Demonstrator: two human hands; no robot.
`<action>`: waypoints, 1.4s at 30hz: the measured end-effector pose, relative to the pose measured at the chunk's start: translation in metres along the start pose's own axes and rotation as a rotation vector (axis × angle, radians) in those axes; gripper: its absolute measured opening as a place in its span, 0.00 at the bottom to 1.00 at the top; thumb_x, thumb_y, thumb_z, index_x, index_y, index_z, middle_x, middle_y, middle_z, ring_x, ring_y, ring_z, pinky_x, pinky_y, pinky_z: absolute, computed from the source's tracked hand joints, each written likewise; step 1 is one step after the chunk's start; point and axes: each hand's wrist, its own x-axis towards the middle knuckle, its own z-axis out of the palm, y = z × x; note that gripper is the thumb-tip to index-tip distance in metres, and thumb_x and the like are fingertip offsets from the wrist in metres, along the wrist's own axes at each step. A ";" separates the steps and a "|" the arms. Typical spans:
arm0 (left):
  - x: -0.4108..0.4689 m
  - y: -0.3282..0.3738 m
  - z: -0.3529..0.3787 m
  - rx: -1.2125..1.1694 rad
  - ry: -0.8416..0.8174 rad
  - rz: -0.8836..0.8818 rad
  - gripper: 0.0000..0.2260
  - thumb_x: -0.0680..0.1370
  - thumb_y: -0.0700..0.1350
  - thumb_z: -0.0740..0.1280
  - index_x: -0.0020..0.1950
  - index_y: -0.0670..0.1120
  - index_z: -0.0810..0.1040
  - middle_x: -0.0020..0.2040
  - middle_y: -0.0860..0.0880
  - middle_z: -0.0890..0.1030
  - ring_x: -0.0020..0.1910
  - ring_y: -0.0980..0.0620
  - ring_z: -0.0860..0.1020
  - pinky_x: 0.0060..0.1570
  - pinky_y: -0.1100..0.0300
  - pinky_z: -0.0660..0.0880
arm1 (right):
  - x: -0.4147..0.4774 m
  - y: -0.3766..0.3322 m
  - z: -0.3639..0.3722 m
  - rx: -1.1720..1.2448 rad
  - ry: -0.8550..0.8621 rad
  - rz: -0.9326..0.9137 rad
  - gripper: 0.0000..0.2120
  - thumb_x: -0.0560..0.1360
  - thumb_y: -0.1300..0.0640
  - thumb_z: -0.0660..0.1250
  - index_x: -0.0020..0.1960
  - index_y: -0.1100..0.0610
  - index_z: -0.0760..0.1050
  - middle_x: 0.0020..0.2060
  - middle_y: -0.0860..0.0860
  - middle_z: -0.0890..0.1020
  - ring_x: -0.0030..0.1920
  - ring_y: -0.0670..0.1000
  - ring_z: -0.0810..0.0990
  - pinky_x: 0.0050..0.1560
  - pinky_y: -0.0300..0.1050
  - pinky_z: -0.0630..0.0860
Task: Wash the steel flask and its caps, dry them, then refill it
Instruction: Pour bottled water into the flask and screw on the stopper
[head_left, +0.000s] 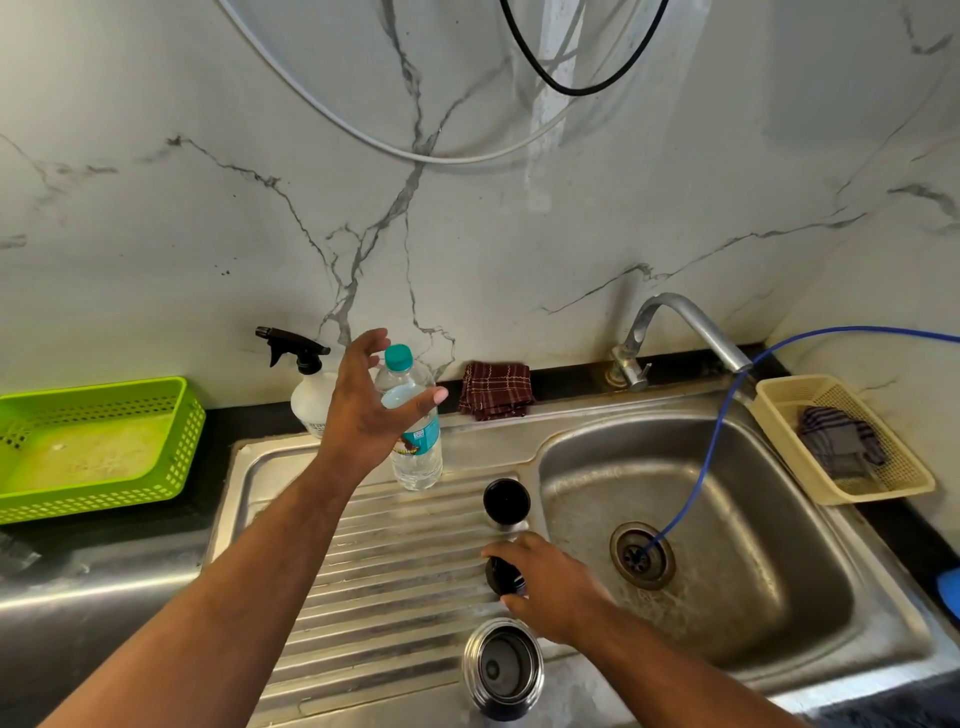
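Note:
The steel flask (503, 670) stands upright and uncapped on the ribbed drainboard (374, 561), near the front edge. A black-topped cap (506, 503) stands farther back on the drainboard. My right hand (550, 582) grips a second black cap (501, 576) between the two. My left hand (366, 405) hovers with fingers spread just in front of a clear plastic water bottle (415, 441) with a teal lid; it does not hold the bottle.
The sink basin (727, 519) lies to the right, with a blue hose (711, 452) running into its drain and a tap (675, 332) behind. A spray bottle (306, 384), a folded maroon cloth (496, 389), a green basket (93, 447) and a beige basket (841, 441) with a cloth surround it.

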 end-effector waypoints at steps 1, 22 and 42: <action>-0.001 -0.001 -0.001 0.003 0.003 0.002 0.42 0.68 0.57 0.79 0.75 0.54 0.61 0.74 0.52 0.68 0.70 0.54 0.68 0.68 0.52 0.74 | -0.001 0.000 -0.001 0.013 0.010 -0.001 0.31 0.77 0.51 0.68 0.76 0.36 0.62 0.75 0.43 0.66 0.69 0.50 0.74 0.66 0.51 0.75; -0.226 -0.024 0.027 -0.212 -0.565 0.125 0.52 0.56 0.65 0.84 0.76 0.58 0.65 0.75 0.55 0.72 0.74 0.54 0.72 0.72 0.59 0.69 | -0.101 0.023 -0.022 0.456 0.266 0.125 0.25 0.74 0.45 0.76 0.66 0.32 0.70 0.54 0.37 0.81 0.47 0.35 0.81 0.45 0.27 0.74; -0.225 0.010 0.072 -0.281 -0.401 0.031 0.30 0.66 0.45 0.85 0.65 0.49 0.77 0.52 0.50 0.86 0.48 0.52 0.84 0.48 0.60 0.79 | -0.168 -0.056 -0.140 -0.007 0.194 -0.346 0.29 0.74 0.40 0.73 0.72 0.36 0.66 0.63 0.32 0.72 0.64 0.36 0.72 0.63 0.38 0.74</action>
